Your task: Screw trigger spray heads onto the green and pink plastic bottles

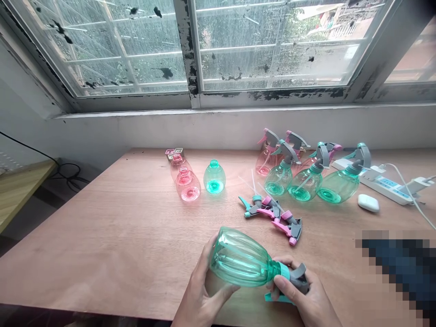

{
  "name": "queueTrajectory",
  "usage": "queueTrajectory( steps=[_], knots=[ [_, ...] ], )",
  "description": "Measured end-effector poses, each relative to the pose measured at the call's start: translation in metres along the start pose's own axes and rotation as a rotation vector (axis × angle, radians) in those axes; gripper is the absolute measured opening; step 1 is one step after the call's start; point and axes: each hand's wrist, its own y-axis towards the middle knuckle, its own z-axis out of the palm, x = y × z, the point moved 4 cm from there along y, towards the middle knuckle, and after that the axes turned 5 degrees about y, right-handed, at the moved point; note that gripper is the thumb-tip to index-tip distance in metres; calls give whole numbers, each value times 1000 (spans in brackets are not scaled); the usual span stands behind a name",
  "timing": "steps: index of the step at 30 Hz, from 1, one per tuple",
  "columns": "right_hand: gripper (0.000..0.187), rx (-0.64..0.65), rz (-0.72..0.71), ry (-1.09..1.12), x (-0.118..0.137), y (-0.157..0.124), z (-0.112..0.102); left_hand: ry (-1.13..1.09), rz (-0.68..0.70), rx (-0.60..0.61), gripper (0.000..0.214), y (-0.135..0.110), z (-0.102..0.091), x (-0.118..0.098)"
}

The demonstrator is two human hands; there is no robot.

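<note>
A green spray bottle (243, 259) lies sideways in the air over the near part of the table, its grey and turquoise trigger head pointing right. My left hand (202, 284) is wrapped around the base end. With thumb and fingers, my right hand (303, 290) grips the turquoise collar and spray head at the neck. Beyond the hands lie loose trigger heads, one turquoise and grey (252, 208) and two pink and grey (289, 227). Farther left, two pink bottles without heads (188, 186) stand beside a headless green bottle (215, 177).
Several green (304, 184) and pink (265, 159) bottles with trigger heads stand at the back right. Behind them runs a white power strip (388, 184) with a cable. A white earphone case (368, 203) lies nearby. Small boxes (174, 153) sit by the wall below the window.
</note>
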Motion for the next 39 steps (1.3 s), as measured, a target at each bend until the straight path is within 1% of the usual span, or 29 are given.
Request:
queueTrajectory(
  steps=[3, 6, 8, 10, 12, 14, 17, 20, 22, 24, 27, 30, 32, 36, 39],
  knots=[
    [43, 8, -11, 7, -2, 0, -1, -59, 8, 20, 88, -2, -2, 4],
    [45, -7, -9, 13, -4, 0, -4, -161, 24, 28, 80, -2, -5, 7],
    [44, -5, -14, 9, -5, 1, -7, -186, 15, 27, 73, -1, -5, 8],
    [42, 0, -15, 14, -6, 2, -10, -154, 23, 24, 69, 1, -6, 6],
    [40, 5, -15, 36, -7, 4, -14, -84, 59, 25, 64, 3, -5, 3],
    [37, 23, -19, 57, -8, 5, -15, -23, 83, 6, 54, 4, -6, 0],
    [33, 51, -32, 53, -7, 6, -14, 12, 77, -23, 43, 3, -6, -2],
    [32, 49, -39, 34, -7, 6, -13, -7, 79, -1, 50, -1, -4, -6],
    [33, 44, -36, 12, -7, 6, -13, -53, 73, 14, 58, -3, -3, -8],
    [36, 45, -32, -28, -7, 6, -13, -105, 58, 15, 61, -4, -2, -8],
    [37, 26, -41, -79, -6, 5, -10, -179, 48, -25, 49, -4, -2, -6],
    [41, -30, -39, -81, -3, 3, -6, -243, 45, -69, 37, -1, -2, -4],
    [43, -44, -28, -73, -2, 2, -3, -225, 54, -84, 37, 1, -3, -4],
    [43, -17, -36, -62, -1, 3, -2, -100, 86, -74, 40, 5, -5, -7],
    [45, 0, -30, -98, -1, 3, -3, -72, 60, -45, 48, 5, -4, -8]
  ],
)
